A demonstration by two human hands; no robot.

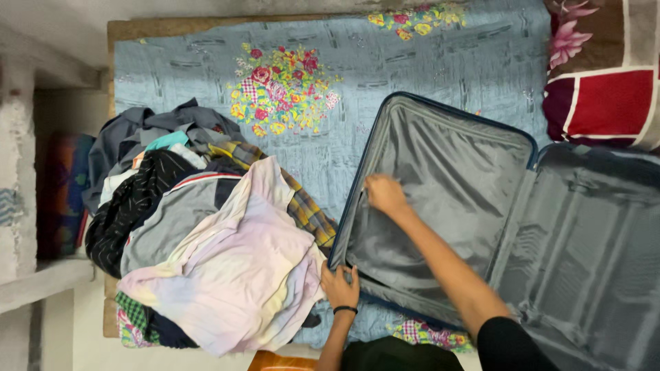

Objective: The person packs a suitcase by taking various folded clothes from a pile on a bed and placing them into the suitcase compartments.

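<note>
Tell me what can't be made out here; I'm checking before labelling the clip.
Head view:
- Suitcase: right half cut off by the frame edge.
- Clothes pile: lower garments buried under the pale top one.
- Left hand: fingertips hidden over the case rim.
- Right hand: motion-blurred, so its grip is unclear.

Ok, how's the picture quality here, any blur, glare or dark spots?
Head view: light is soft and even, with no hard shadows. The right hand is slightly motion-blurred, while the left hand and the clothes pile look sharper. The suitcase lining shows a faint sheen, no real glare. The left edge of the frame is dim.
</note>
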